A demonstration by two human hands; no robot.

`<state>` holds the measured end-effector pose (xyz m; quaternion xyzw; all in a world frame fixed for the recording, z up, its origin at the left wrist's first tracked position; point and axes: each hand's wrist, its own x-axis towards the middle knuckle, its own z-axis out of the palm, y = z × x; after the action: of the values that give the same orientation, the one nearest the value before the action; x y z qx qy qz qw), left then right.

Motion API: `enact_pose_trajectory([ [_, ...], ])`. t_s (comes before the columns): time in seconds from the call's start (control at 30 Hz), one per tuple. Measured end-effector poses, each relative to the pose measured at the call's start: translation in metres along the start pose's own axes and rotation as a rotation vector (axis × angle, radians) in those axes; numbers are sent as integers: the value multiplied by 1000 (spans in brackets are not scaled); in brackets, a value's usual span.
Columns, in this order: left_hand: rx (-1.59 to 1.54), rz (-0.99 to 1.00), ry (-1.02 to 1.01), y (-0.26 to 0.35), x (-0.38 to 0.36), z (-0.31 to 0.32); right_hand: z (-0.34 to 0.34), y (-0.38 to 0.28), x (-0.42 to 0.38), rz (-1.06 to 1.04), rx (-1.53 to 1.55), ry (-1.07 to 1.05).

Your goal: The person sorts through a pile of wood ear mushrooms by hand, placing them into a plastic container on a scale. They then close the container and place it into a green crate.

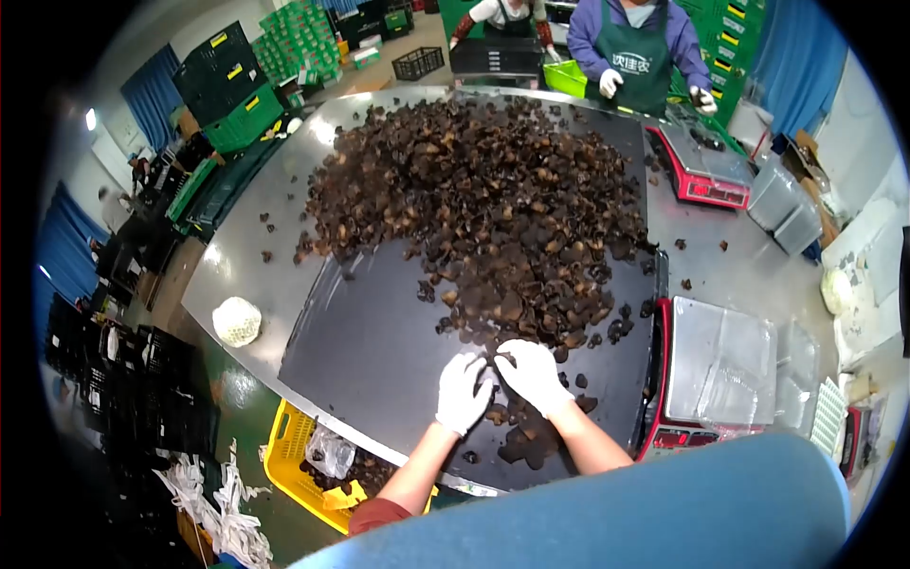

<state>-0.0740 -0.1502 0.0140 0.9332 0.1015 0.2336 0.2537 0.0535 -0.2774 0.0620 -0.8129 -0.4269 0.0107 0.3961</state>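
Note:
A large heap of dark brown, fungus-like pieces covers the back and middle of a metal table with a black sheet. My left hand, in a white glove, is at the heap's near edge with its fingers curled around something I cannot make out. Just right of it, my right hand, also gloved, has its fingers bent over small dark pieces. The fingertips of both hands nearly meet. Below my right hand lies a smaller cluster of flat dark pieces.
Two red scales stand at the right, with clear plastic boxes beside them. A yellow basket is below the table's near-left edge. A white netted ball lies at left. Two people stand across the table.

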Motion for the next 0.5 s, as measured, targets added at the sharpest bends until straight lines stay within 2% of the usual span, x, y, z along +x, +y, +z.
enact_pose_trajectory([
  [0.07,2,37,60,9,-6,0,-4,-25,-4,204,409,14],
  [0.1,-43,50,-14,-4,-10,8,-15,-45,-3,115,551,-104],
  [0.13,-285,-111,-13,-11,-15,19,-13,-56,-5,-69,746,-152],
  [0.17,-528,-272,27,-18,-20,30,-22,-64,-5,-169,619,-227],
  [0.2,-186,-33,141,-12,-18,28,-34,-71,-3,-265,490,-303],
  [0.23,34,-58,76,-9,-17,23,-44,-77,0,-310,211,-132],
  [0.27,255,-68,7,2,-10,11,-36,-60,-3,-134,127,-229],
  [0.33,290,-98,-1,7,-10,3,-11,-4,-26,-212,-259,67],
  [0.4,233,-73,-19,19,-11,-5,-20,10,-47,-18,-458,-99],
  [0.43,172,-29,-23,22,-14,-6,-23,15,-58,-14,-403,-179],
  [0.5,46,85,-68,26,-25,-8,-35,11,-77,-132,-241,-199],
])
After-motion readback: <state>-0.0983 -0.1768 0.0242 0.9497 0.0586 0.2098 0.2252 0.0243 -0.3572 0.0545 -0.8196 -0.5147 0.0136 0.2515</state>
